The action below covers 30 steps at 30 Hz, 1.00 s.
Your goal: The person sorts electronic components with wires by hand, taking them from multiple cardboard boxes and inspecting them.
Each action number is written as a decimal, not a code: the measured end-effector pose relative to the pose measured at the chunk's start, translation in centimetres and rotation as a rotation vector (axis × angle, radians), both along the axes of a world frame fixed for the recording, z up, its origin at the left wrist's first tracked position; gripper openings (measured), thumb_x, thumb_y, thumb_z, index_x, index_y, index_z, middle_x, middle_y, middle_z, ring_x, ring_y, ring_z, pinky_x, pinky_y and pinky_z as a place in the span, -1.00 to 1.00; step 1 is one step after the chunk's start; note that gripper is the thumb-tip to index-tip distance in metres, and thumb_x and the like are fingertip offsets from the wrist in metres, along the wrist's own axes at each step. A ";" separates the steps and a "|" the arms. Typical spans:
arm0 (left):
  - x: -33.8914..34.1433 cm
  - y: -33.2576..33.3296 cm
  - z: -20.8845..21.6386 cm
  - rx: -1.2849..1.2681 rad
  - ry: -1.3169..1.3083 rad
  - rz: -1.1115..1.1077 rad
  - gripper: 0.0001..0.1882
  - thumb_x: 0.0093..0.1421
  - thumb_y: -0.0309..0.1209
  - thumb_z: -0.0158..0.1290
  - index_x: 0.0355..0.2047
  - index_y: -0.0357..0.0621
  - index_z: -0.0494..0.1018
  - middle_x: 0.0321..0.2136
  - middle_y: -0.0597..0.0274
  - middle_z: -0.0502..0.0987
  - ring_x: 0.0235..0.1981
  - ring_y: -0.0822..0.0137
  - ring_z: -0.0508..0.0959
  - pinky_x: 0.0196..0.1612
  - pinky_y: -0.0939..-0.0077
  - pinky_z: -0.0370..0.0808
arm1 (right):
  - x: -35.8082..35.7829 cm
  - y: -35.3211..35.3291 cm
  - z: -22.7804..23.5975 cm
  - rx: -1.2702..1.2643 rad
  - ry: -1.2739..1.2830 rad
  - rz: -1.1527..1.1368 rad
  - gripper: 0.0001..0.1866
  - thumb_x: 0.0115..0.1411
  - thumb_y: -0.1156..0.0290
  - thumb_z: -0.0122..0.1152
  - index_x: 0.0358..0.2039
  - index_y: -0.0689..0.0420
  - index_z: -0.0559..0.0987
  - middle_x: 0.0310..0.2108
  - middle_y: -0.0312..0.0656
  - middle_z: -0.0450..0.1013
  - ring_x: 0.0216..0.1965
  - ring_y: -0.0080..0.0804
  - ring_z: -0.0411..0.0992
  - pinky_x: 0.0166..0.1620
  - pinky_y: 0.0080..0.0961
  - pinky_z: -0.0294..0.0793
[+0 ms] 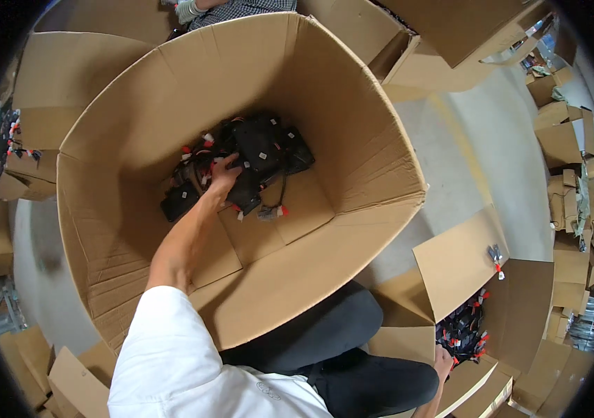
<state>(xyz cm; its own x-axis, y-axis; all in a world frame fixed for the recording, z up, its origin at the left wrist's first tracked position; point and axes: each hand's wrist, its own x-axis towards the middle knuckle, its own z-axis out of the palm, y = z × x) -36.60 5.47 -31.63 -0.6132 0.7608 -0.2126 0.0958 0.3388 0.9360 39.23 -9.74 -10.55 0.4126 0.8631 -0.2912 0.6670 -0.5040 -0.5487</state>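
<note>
A big, deep cardboard box (353,230) stands open in front of me. On its bottom lies a heap of black box-shaped units (258,148) with black leads and red and white connectors. My left hand (224,173) reaches down into this heap, its fingers bent over a black unit (245,189) that it partly covers. At the lower right, my right hand (443,362) is at the side of a smaller open box (527,299). Its fingers are curled beside a tangle of black cables (461,327) with red connectors; what they hold is hidden.
Another person's checked clothing (241,8) shows beyond the big box. Open cartons (77,73) crowd the left and the far side. A cable piece with a red end (497,261) lies on a raised flap. Grey floor (443,160) with a yellow line runs along the right.
</note>
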 end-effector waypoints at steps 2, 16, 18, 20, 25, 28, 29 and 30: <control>-0.9 -1.9 3.1 -0.047 -0.070 -0.067 -0.54 0.12 -0.48 0.21 0.06 -0.28 0.50 -0.02 0.10 0.57 0.01 0.26 0.53 0.12 0.43 0.41 | 1.0 -0.2 0.2 0.018 -0.089 0.093 -0.71 0.31 0.35 0.11 -0.36 0.35 0.62 -0.51 -0.29 0.52 -0.43 -0.62 0.37 -0.32 -0.59 0.38; 14.0 2.0 35.0 0.404 -0.373 -1.372 -0.70 0.27 -0.23 0.12 -0.17 -0.23 0.56 -0.34 0.33 0.55 -0.32 0.53 0.47 -0.24 0.68 0.41 | -39.5 14.0 19.2 0.756 0.279 1.379 -0.38 -0.19 0.54 0.51 -0.02 0.27 0.55 0.08 0.08 0.44 0.13 0.03 0.42 0.18 -0.24 0.39; 14.0 2.8 35.6 0.170 -0.494 -1.343 -0.64 0.35 -0.18 0.02 -0.07 -0.25 0.45 -0.34 0.32 0.51 -0.30 0.55 0.44 -0.28 0.62 0.41 | -38.9 14.8 19.1 0.830 0.223 1.402 -0.48 -0.19 0.60 0.48 -0.12 0.24 0.59 0.03 0.06 0.48 0.07 0.04 0.47 0.11 -0.25 0.45; 10.4 4.1 34.3 0.009 -0.470 -1.168 -0.58 0.38 -0.11 -0.03 -0.04 -0.25 0.43 -0.37 0.25 0.55 -0.35 0.50 0.50 -0.34 0.56 0.44 | -37.0 14.4 17.6 0.669 0.228 1.211 -0.51 -0.15 0.64 0.43 -0.11 0.24 0.59 -0.05 0.04 0.53 -0.02 0.01 0.52 0.05 -0.28 0.50; 0.4 9.7 12.4 -0.022 0.385 -0.386 -0.56 0.18 -0.10 0.13 -0.36 -0.34 0.54 -0.41 -0.10 0.60 -0.37 0.07 0.63 -0.29 0.19 0.52 | -30.6 12.9 14.4 0.533 0.607 0.389 -0.52 0.07 0.43 0.43 0.00 0.27 0.52 -0.14 -0.17 0.53 -0.20 -0.47 0.50 -0.10 -0.51 0.52; 6.7 8.8 4.2 -0.095 0.543 -0.697 -0.59 0.10 -0.15 0.20 -0.31 -0.34 0.54 -0.33 -0.21 0.57 -0.25 -0.07 0.60 -0.16 0.07 0.50 | -26.6 12.7 13.0 0.701 0.862 0.177 -0.41 0.20 0.27 0.33 0.16 0.24 0.38 -0.04 -0.10 0.49 -0.14 -0.27 0.54 -0.14 -0.32 0.62; 8.4 8.3 1.1 -0.075 0.577 -0.705 -0.59 0.10 -0.18 0.20 -0.22 -0.31 0.52 -0.28 -0.23 0.56 -0.22 -0.10 0.58 -0.13 0.08 0.50 | -26.9 12.7 13.0 0.739 0.917 0.088 -0.40 0.23 0.26 0.28 0.19 0.24 0.33 -0.01 -0.06 0.47 -0.14 -0.24 0.54 -0.20 -0.28 0.65; 9.7 7.9 -2.1 -0.048 0.616 -0.709 -0.58 0.10 -0.21 0.20 -0.13 -0.27 0.51 -0.23 -0.25 0.55 -0.19 -0.14 0.56 -0.11 0.09 0.50 | -26.9 12.8 12.6 0.751 0.912 0.081 -0.40 0.23 0.26 0.28 0.19 0.24 0.33 -0.01 -0.06 0.47 -0.14 -0.24 0.54 -0.20 -0.28 0.65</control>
